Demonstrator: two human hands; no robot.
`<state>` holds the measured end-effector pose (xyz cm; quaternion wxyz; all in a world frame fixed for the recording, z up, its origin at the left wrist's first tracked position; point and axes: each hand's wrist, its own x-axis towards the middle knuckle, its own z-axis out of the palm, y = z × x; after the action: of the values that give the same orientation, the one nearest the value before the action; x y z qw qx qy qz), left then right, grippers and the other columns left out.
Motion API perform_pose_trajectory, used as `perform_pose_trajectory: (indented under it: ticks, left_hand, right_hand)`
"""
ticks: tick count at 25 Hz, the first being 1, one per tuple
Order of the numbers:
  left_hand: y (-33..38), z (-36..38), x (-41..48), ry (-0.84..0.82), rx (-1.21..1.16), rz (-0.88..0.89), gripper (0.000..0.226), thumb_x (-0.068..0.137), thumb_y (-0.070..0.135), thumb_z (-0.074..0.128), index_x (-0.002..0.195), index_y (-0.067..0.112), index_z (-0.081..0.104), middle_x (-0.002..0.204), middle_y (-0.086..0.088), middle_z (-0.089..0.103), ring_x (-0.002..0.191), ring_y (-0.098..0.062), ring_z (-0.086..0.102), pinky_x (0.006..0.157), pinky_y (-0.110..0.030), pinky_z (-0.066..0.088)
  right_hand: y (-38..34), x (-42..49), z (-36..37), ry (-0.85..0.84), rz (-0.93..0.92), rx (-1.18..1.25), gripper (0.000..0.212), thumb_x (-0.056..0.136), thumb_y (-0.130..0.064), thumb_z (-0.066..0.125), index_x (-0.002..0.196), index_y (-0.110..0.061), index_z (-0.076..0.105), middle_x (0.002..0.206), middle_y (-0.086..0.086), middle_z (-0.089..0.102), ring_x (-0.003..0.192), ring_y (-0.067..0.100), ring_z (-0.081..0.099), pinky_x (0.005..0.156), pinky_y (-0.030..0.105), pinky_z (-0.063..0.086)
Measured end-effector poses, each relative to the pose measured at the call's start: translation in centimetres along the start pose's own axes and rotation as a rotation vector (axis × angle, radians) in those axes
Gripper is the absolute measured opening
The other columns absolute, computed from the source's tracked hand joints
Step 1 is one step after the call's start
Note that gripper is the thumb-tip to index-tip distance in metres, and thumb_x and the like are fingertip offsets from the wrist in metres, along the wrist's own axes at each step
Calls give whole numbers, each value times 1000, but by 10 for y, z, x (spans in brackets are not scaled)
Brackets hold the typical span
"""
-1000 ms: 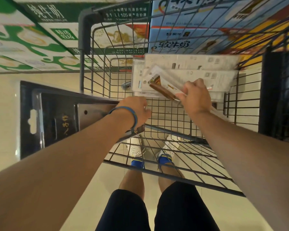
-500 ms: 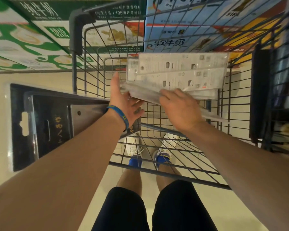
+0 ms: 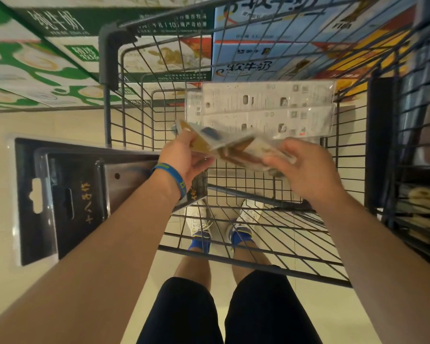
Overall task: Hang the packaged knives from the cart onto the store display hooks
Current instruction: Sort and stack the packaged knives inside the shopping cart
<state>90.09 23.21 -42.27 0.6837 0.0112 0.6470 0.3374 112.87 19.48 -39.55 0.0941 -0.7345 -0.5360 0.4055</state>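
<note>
Head view, looking down into a wire shopping cart. Both hands held one blister-packed knife just above the cart's basket: the left hand pinched the card end between thumb and fingers, and the right hand curled loosely round the opposite end, where the brown handle showed through the plastic (the pack was motion-blurred, so finer contact could not be read). The pack appeared light and flat, a stiff card back under a slick clear shell; it would likely flex a little along its length but not fold. The safest hold was judged to be at the card's edges or near the hang hole at the top, well away from the blade zone, since a smooth shell can slip through a loose grasp.

Count: one pack in hand; at least two similar white-backed knife packs lying overlapped on the cart's far end, possibly a third beneath (its edge could not be separated with certainty); one larger black cleaver package resting across the cart's left rim, partly beneath the left forearm, its hang slot visible. No display hooks were in view. Milk cartons lined the background.
</note>
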Motion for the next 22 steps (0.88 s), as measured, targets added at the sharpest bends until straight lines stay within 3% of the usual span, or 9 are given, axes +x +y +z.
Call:
perform_pose_trajectory:
  ticks: [4,7,11,15,17,19,20,21,22]
  left_hand:
    - [2,-5,-11,-85,-77,94,11,100,19,54,103,15,64,86,-2,77,79,-17,74,72,-34,62]
    - [4,0,-12,-64,-32,143,21,99,42,58,102,23,68,87,4,77,82,-12,73,73,-33,59]
    - [11,1,-12,-48,-84,128,33,93,62,53,107,34,66,97,6,79,89,-12,75,86,-43,58]
    - [15,1,-16,-11,-16,166,36,93,62,54,106,31,67,100,-1,78,96,-19,75,84,-41,60]
    - [15,-2,-17,41,73,201,48,83,70,60,100,26,69,104,-12,76,100,-25,73,88,-43,59]
    - [14,-6,-22,98,274,253,52,68,78,58,78,29,72,79,-1,77,77,-15,74,73,-31,60]
    - [15,-7,-24,102,340,269,50,68,79,57,71,31,72,71,5,75,68,-10,72,67,-28,59]
    - [15,-8,-24,99,347,271,48,70,76,58,70,30,71,71,5,75,70,-11,73,68,-29,61]
    - [16,-9,-24,89,314,249,46,72,72,61,74,27,68,78,1,76,79,-17,75,77,-36,63]
  right_hand:
    - [-15,9,-21,404,132,476,18,94,-48,65,81,-36,68,86,-14,73,79,1,69,64,19,55]
    - [-31,24,-18,521,201,720,18,98,-34,65,83,-24,68,87,-6,74,83,14,70,79,36,58]
    - [-42,23,-6,575,454,1195,12,103,-35,57,102,-27,66,91,-7,79,84,12,76,79,34,63]
    - [-49,19,6,526,755,1298,32,100,-47,58,124,-25,62,104,-2,73,94,21,73,78,39,64]
    - [-59,17,4,550,776,1257,31,103,-45,53,126,-23,60,109,3,70,97,26,70,71,36,62]
    - [-61,18,1,622,717,1155,38,109,-29,40,142,-14,50,135,18,58,112,42,59,60,29,52]
    - [-60,21,1,619,692,1232,41,110,-22,33,148,-8,42,145,24,46,118,47,50,55,28,47]
    - [-60,20,2,640,710,1263,42,110,-21,32,149,-7,41,145,25,44,120,47,48,56,30,48]
    - [-57,17,4,670,754,1238,40,110,-26,38,145,-11,48,137,20,55,115,44,56,56,25,52]
